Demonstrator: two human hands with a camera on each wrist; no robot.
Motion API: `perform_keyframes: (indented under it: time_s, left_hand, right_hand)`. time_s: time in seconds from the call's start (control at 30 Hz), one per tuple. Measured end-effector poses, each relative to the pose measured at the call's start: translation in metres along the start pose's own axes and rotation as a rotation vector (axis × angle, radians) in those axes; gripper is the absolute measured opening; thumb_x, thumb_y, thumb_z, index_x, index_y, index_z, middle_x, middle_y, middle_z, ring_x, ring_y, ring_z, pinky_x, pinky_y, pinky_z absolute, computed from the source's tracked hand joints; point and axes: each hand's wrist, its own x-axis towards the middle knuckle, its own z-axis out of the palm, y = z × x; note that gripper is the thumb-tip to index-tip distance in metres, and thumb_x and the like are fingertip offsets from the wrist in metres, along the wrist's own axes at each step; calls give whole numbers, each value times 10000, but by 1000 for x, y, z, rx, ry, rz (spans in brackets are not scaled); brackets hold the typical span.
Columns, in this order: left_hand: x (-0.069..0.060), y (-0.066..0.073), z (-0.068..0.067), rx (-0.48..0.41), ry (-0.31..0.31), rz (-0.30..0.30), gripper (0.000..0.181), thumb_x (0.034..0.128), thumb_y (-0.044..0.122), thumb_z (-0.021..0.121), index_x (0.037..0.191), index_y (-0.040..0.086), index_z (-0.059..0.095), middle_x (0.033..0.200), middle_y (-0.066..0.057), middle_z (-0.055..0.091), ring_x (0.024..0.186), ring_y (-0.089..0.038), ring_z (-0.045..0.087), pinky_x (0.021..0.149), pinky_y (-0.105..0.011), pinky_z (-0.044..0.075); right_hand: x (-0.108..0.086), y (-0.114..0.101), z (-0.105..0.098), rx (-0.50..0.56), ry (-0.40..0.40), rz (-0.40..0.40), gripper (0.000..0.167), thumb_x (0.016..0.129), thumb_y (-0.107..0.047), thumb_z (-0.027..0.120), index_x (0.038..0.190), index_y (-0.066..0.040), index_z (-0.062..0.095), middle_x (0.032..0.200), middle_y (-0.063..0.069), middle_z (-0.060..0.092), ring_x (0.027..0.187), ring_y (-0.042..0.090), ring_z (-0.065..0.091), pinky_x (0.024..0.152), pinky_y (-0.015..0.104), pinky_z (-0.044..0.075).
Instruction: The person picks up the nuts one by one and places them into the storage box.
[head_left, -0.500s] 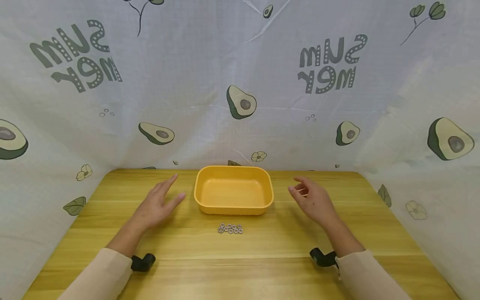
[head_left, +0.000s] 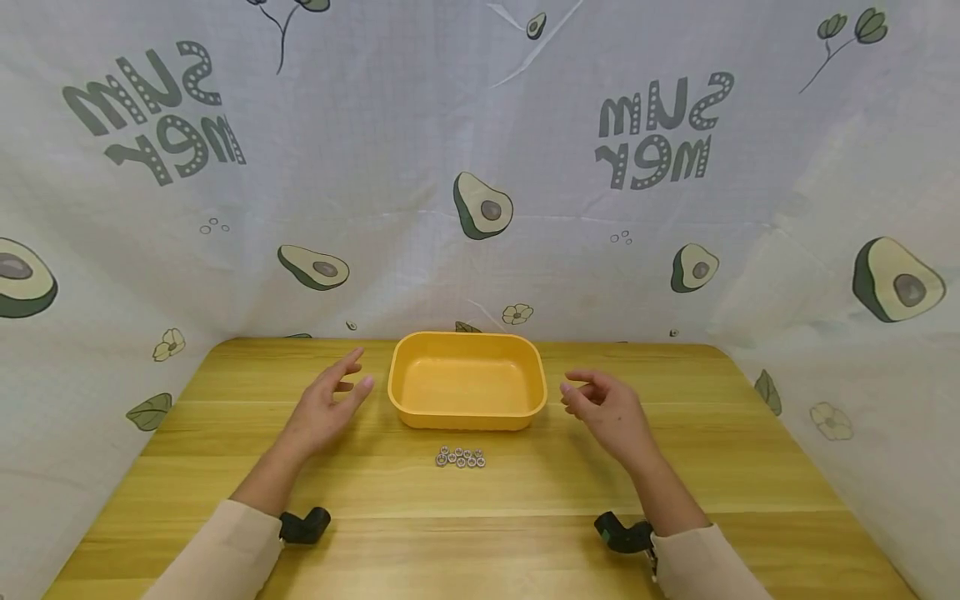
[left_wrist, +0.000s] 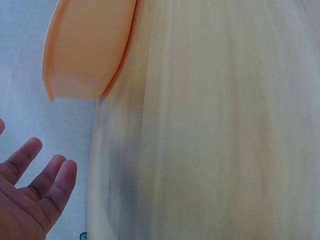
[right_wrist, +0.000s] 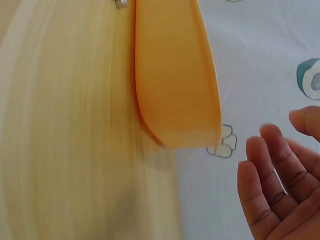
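A yellow rectangular tray [head_left: 467, 421] with rounded corners stands at the back middle of the wooden table. In front of it lies a small cluster of several metal nuts [head_left: 461, 457]. To the tray's left, my left hand [head_left: 322, 410] hovers with fingers spread, holding nothing. My right hand [head_left: 611, 417] hangs to the right of the tray, fingers loosely bent and apart from it. Both wrist views show the tray's outer wall [right_wrist: 172, 75] and the relaxed fingers [left_wrist: 60, 190] beside it, touching nothing.
A white cloth [head_left: 375, 125] printed with avocados and mirrored lettering hangs behind and beside the wooden table [head_left: 450, 550]. A black wrist mount [head_left: 306, 526] sits at the left cuff, and another mount [head_left: 624, 533] at the right.
My right hand has shifted left and slightly nearer me, closer to the tray. The left hand has moved a little to the right. Tray and nuts have stayed in place.
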Motion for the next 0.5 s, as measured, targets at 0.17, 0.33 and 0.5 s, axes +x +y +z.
perform_keyframes:
  time_s: [0.17, 0.33, 0.5]
  left_hand:
    - [2, 2, 8, -49, 9, -21, 658, 1039, 507, 517, 1622, 300, 293, 1567, -158, 462, 1353, -394, 525, 1095, -605, 442]
    - [2, 6, 13, -121, 6, -72, 665, 1032, 551, 498, 1620, 318, 293, 1544, -141, 485, 1358, -385, 502, 1125, -593, 416]
    - [5, 12, 20, -166, 17, -98, 609, 1055, 478, 498, 1606, 274, 338, 1503, -154, 519, 1274, -368, 532, 1069, -535, 456]
  right_hand:
    - [-7, -2, 10, 36, -13, 0, 398, 1001, -329, 660, 1314, -83, 651, 1040, 186, 726, 938, 274, 719, 805, 267, 587]
    - [-11, -5, 19, 90, -68, 5, 418, 992, -322, 675, 1317, -61, 644, 1066, 213, 719, 962, 327, 721, 821, 311, 602]
    - [-16, -8, 28, 158, -136, -16, 385, 978, -260, 697, 1269, -10, 661, 1037, 228, 707, 920, 310, 723, 788, 270, 608]
